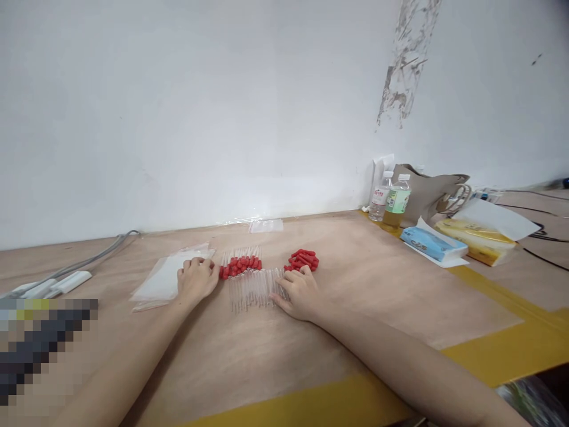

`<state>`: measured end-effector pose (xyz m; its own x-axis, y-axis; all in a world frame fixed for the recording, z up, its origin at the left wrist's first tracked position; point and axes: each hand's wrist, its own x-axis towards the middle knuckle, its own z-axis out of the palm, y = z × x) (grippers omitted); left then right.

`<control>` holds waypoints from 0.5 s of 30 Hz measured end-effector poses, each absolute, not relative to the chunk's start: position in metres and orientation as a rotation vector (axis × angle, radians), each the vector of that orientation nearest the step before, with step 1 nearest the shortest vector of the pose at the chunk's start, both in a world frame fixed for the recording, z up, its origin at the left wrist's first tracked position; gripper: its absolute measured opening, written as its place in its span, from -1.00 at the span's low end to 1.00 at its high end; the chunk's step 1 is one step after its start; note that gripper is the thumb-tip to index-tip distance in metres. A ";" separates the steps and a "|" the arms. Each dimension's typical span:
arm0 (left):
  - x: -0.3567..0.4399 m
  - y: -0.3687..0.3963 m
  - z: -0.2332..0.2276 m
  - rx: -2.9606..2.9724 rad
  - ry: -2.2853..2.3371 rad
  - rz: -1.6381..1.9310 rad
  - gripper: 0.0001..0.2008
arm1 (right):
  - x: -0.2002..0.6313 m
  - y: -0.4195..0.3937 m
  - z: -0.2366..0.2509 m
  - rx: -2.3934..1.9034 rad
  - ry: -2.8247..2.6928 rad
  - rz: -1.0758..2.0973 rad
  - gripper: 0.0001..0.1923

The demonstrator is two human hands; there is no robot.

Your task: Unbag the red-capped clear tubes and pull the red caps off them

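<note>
A row of clear glass dropper tubes (252, 289) lies on the wooden table (382, 284) in front of me. Behind it sits a row of assembled droppers with red rubber bulbs (240, 264), and to the right a small pile of loose red bulbs (303, 259). My right hand (299, 292) rests at the right end of the clear tubes, fingers touching them, just below the bulb pile. My left hand (196, 278) lies with curled fingers beside the left end of the red-bulbed row, partly on a stack of clear plastic bags (160, 280). I cannot tell if either hand grips anything.
Two drink bottles (391, 198), a beige bag (431, 193), a blue tissue pack (433, 243) and a yellow pack (478, 243) stand at the back right. A small clear bag (265, 225) lies by the wall. Grey cables (84, 261) and white plugs lie at left. Yellow tape edges the table.
</note>
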<state>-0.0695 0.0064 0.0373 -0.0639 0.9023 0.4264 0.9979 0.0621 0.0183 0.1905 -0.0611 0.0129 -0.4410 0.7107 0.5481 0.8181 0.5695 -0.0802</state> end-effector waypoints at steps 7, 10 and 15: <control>-0.069 0.038 0.035 -1.931 -2.216 -0.335 -0.64 | 0.190 -0.061 0.013 -1.224 -2.290 -0.268 -0.54; -0.071 0.045 0.032 -1.928 -2.194 -0.356 -0.67 | 0.191 -0.062 0.014 -1.215 -2.293 -0.279 -0.53; -0.072 0.047 0.035 -1.867 -2.198 -0.396 -0.68 | 0.191 -0.062 0.013 -1.188 -2.283 -0.275 -0.55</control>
